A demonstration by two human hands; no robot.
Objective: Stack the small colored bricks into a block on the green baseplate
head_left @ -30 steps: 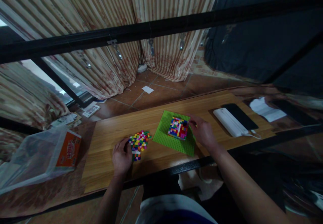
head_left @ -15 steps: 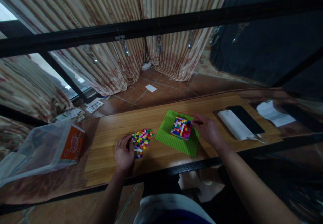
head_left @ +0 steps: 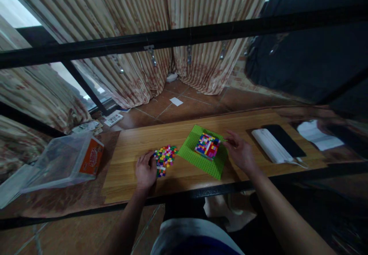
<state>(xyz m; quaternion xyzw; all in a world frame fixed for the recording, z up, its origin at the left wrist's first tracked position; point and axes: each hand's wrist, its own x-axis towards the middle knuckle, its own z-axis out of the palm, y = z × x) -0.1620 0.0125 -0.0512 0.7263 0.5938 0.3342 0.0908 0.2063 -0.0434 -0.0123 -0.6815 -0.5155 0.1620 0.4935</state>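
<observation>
My left hand (head_left: pixel 146 170) rests loosely curved on the table at the left edge of a pile of small coloured building bricks (head_left: pixel 166 155). A gap shows between its thumb and fingers. On a green studded baseplate (head_left: pixel 191 157) sits a square block of multicoloured building bricks (head_left: pixel 207 145), its top a mix of colours with white and red patches. My right hand (head_left: pixel 239 150) is just right of this block, over the plate's right edge. Its thumb and index fingertips are close together; anything between them is too small to make out.
A white power bank (head_left: pixel 271 144) with a cable lies beside a black phone-like slab (head_left: pixel 284 140) on the wooden board (head_left: pixel 129 143). To the left stands a clear plastic box (head_left: pixel 61 161) with an orange label. A black bar (head_left: pixel 172 36) crosses beyond the table.
My right hand's fingertips have drawn slightly away from the brick block's upper right corner. My left hand stays by the pile. The whole view has shifted a little.
</observation>
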